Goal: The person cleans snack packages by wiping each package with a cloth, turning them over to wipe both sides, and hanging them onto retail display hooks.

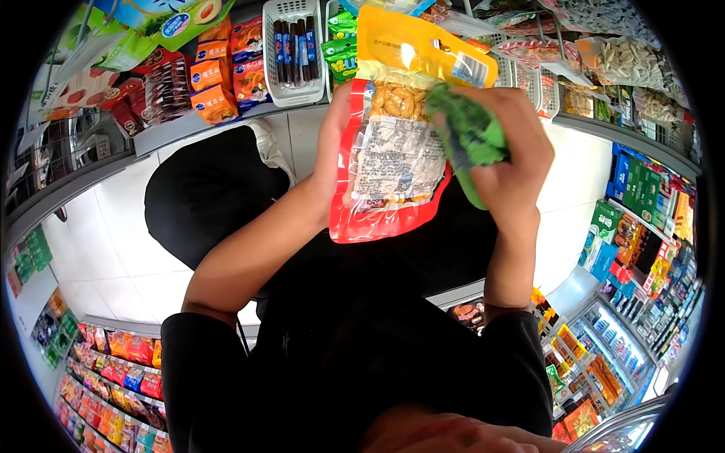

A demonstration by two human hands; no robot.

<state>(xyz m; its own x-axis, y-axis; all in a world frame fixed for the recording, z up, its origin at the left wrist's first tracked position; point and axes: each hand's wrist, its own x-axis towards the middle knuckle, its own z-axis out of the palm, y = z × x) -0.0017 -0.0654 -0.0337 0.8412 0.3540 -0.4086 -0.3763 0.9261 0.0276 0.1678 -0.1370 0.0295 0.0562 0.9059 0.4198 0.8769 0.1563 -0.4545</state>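
In the head view, my left hand [337,155] grips the left edge of a vacuum-sealed snack bag [404,162]. The bag has a yellow top, a red border and a clear window showing brown food behind a printed label. My right hand [517,143] is closed around a crumpled green cloth [472,128], which presses against the bag's upper right side. Part of the bag's right edge is hidden behind the cloth and hand.
Ahead is a shelf with orange snack packets [211,72], a white basket [293,98] of dark sticks with blue labels, and hanging bags [634,57]. Stocked shelves [121,370] stand behind on the left, and a glass-door fridge [612,336] behind on the right.
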